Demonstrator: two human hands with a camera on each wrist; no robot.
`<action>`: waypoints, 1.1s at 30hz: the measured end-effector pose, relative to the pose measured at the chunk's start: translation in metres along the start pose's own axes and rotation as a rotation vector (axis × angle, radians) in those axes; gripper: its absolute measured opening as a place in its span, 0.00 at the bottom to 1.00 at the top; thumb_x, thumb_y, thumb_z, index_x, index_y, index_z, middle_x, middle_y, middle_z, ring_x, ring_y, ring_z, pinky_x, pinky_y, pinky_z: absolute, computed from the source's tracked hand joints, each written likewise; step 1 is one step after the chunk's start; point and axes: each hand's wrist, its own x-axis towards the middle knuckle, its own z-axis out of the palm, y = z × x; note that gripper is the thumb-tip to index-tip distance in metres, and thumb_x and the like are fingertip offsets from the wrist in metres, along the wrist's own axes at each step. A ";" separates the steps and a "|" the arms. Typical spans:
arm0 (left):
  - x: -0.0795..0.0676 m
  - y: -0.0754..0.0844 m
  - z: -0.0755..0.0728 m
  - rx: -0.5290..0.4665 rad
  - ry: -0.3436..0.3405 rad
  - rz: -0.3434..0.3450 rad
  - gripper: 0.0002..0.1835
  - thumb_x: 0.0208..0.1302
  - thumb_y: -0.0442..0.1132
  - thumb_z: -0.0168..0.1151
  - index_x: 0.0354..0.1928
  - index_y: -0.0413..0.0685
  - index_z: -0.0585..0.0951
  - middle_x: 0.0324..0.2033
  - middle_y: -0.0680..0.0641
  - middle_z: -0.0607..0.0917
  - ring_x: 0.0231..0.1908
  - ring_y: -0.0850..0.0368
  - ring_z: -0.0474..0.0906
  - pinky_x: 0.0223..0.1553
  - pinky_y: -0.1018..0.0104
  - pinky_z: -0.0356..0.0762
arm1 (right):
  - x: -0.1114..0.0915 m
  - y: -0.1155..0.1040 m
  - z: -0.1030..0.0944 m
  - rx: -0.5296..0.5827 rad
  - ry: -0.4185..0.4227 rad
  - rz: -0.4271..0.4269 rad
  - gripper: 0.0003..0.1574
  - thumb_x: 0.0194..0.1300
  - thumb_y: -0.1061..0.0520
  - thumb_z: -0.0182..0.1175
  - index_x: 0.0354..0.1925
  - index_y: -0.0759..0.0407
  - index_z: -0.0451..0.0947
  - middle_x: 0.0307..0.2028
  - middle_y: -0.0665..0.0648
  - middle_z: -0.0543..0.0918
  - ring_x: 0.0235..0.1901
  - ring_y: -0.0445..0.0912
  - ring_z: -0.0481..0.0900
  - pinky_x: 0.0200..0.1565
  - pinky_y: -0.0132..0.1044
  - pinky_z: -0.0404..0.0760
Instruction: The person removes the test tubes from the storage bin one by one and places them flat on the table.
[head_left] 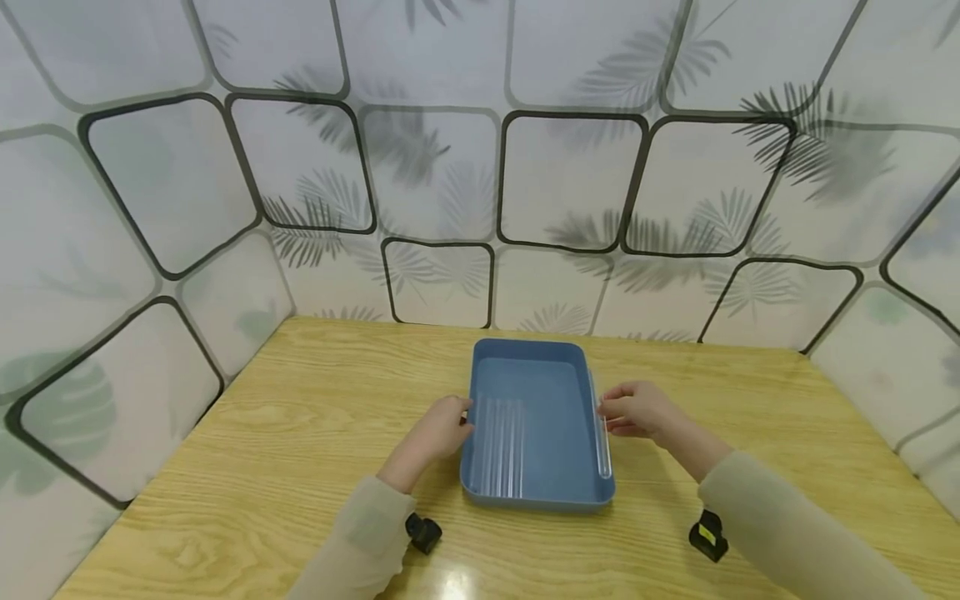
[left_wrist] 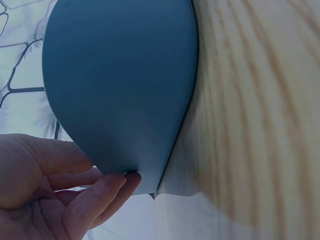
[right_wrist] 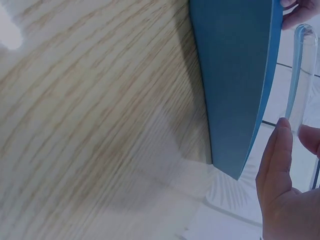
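Note:
A blue rectangular tray (head_left: 562,417) sits on the wooden table. Along its left half lie several clear test tubes (head_left: 501,450), side by side. My left hand (head_left: 441,427) grips the tray's left wall near its middle, fingertips at the rim. In the left wrist view, that hand's thumb and fingers (left_wrist: 116,185) meet the blue wall. My right hand (head_left: 637,408) pinches another clear test tube (head_left: 603,446) between thumb and fingers over the tray's right rim. The right wrist view shows this tube (right_wrist: 302,75) raised above the rim, its rounded end pointing away from the hand.
Pale wall covering (head_left: 442,183) with dark outlined squares and leaf prints surrounds the table on the back and sides. Wood-grain tabletop (head_left: 337,375) extends on both sides of the tray. Black wrist devices (head_left: 423,533) hang near both sleeves.

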 end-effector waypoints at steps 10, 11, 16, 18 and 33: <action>-0.001 0.000 -0.001 0.012 0.004 0.014 0.21 0.60 0.28 0.53 0.54 0.23 0.67 0.50 0.30 0.71 0.47 0.42 0.72 0.44 0.57 0.75 | 0.001 0.006 -0.007 0.003 0.004 0.006 0.25 0.58 0.63 0.55 0.50 0.78 0.62 0.25 0.53 0.78 0.22 0.41 0.77 0.29 0.33 0.80; -0.001 0.000 -0.001 0.011 0.003 0.010 0.21 0.60 0.29 0.52 0.54 0.24 0.67 0.50 0.30 0.71 0.47 0.42 0.72 0.44 0.57 0.75 | 0.002 0.006 -0.008 0.008 0.004 0.005 0.26 0.58 0.63 0.55 0.50 0.78 0.62 0.25 0.52 0.78 0.22 0.41 0.77 0.29 0.32 0.80; -0.001 0.001 -0.001 0.006 -0.004 0.003 0.21 0.60 0.29 0.52 0.55 0.24 0.66 0.51 0.31 0.71 0.47 0.42 0.72 0.43 0.57 0.75 | 0.004 0.009 -0.011 0.008 0.010 0.008 0.26 0.58 0.62 0.55 0.51 0.78 0.62 0.24 0.52 0.78 0.22 0.41 0.77 0.29 0.32 0.80; -0.001 0.001 -0.001 0.006 -0.009 0.002 0.21 0.60 0.29 0.52 0.55 0.25 0.66 0.51 0.31 0.70 0.47 0.42 0.72 0.43 0.57 0.75 | 0.005 0.009 -0.012 -0.002 0.015 0.011 0.26 0.58 0.63 0.55 0.51 0.79 0.62 0.24 0.52 0.78 0.22 0.41 0.77 0.29 0.33 0.80; -0.001 0.001 -0.001 0.018 -0.002 -0.005 0.21 0.61 0.30 0.52 0.55 0.25 0.66 0.51 0.31 0.71 0.47 0.42 0.72 0.44 0.57 0.75 | 0.016 0.017 -0.017 -0.009 0.057 0.028 0.24 0.58 0.64 0.55 0.49 0.79 0.63 0.24 0.53 0.78 0.22 0.41 0.77 0.28 0.33 0.80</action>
